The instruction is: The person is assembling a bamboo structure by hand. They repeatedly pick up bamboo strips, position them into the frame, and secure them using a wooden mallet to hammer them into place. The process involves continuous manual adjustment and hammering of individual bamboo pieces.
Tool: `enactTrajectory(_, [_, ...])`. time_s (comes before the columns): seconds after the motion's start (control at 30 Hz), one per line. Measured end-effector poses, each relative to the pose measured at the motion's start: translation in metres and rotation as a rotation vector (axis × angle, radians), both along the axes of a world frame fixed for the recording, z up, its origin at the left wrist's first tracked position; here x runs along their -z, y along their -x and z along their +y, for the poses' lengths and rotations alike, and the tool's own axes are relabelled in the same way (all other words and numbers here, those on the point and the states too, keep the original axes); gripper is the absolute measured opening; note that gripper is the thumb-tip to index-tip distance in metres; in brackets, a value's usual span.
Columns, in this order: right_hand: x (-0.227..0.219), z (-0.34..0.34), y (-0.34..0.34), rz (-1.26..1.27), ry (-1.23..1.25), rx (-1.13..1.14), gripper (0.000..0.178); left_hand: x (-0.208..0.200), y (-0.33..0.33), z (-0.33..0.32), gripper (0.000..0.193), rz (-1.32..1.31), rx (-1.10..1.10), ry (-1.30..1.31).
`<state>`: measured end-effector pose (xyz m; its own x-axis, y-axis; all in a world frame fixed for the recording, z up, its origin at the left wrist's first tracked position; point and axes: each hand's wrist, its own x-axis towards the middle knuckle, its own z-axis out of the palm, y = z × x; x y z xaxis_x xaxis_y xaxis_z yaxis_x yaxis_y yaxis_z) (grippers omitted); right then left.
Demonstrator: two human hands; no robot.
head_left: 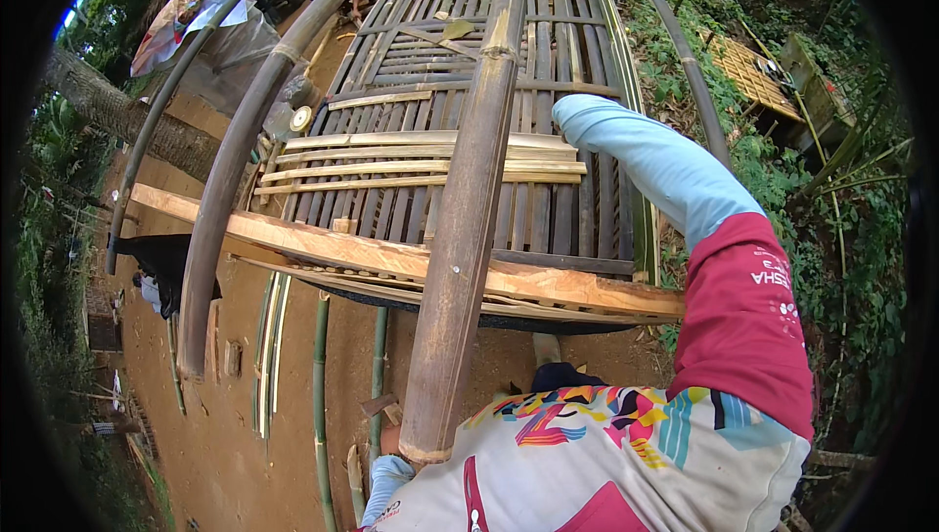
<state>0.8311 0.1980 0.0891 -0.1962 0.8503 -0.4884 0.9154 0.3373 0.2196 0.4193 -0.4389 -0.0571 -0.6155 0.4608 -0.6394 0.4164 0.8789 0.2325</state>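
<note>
A thick brown bamboo pole (460, 239) rises close in front of me, over a slatted bamboo platform (548, 209). My right arm, in a light blue and maroon sleeve (646, 155), reaches forward over the platform's right side. Past its cuff the right hand does not show, so its fingers are hidden. Low down, just left of the pole's near end, a small part of my left hand (389, 440) shows above a light blue cuff; its fingers are mostly hidden. Close above it is a brown, wood-like piece (379, 404); I cannot tell whether the hand holds it.
Several pale split bamboo strips (391, 165) lie across the slats. A pale timber beam (381, 253) crosses the platform's near edge. Curved poles (240, 141) stand at left, another (685, 63) at right. Green bamboo lengths (321, 385) are below the beam. Plants (773, 170) grow at right.
</note>
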Motion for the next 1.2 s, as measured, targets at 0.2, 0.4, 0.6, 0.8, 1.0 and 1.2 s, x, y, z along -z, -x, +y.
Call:
enactTrajectory(0.2, [0.070,0.026,0.041,0.315,0.003,0.175,0.028,-0.008,-0.026,-0.052,0.033,0.060,-0.057,0.178])
enactTrajectory(0.4, [0.066,0.032,0.058,0.315,-0.014,0.175,0.029,-0.030,-0.055,-0.044,0.042,0.063,-0.057,0.185])
enactTrajectory(0.6, [0.043,0.014,0.089,0.338,-0.080,0.067,0.037,0.004,-0.054,-0.063,0.043,-0.030,-0.096,0.127])
enactTrajectory(0.8, [-0.012,-0.026,0.050,0.401,-0.245,-0.016,0.046,-0.047,-0.048,-0.018,0.044,-0.098,-0.051,0.135])
enactTrajectory(1.0, [-0.106,-0.109,-0.065,0.530,-0.416,0.020,0.055,0.016,-0.011,-0.043,0.047,-0.081,0.044,0.062])
enactTrajectory(1.2, [-0.184,-0.240,-0.228,0.648,-0.441,0.257,0.061,0.036,0.009,-0.050,0.047,-0.138,0.037,-0.008])
